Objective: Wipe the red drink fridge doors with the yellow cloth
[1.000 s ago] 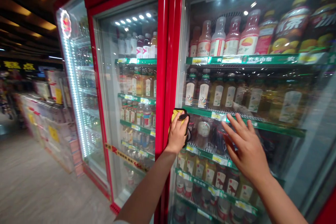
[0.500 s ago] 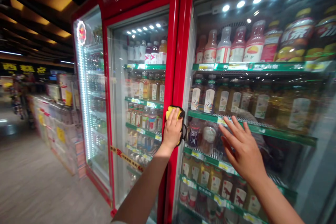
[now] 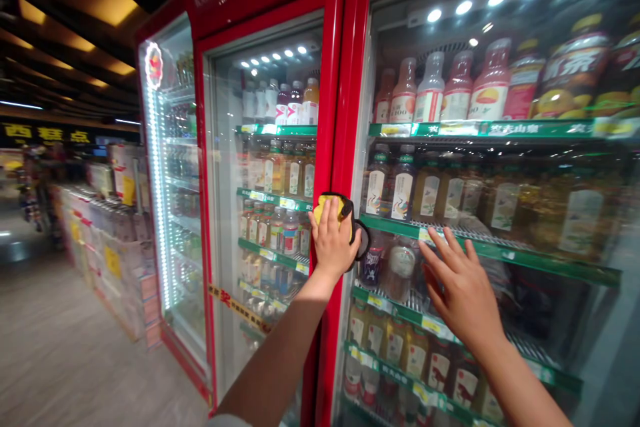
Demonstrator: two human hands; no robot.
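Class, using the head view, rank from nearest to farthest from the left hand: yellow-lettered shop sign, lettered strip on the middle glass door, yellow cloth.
1. Yellow cloth, under the left hand.
2. Lettered strip, below and left of the hand.
3. Yellow-lettered shop sign, far left background.

Single head-worn view: set behind the left hand [image 3: 333, 240] and right hand [image 3: 463, 287], looking forward and down. Right red-framed door [image 3: 354, 80] nearest, close up. Camera meets the fronts obliquely; left door [image 3: 331, 80] and far cooler [image 3: 185, 361] recede leftward; floor [image 3: 100, 373] and ceiling [image 3: 75, 47] show at left.
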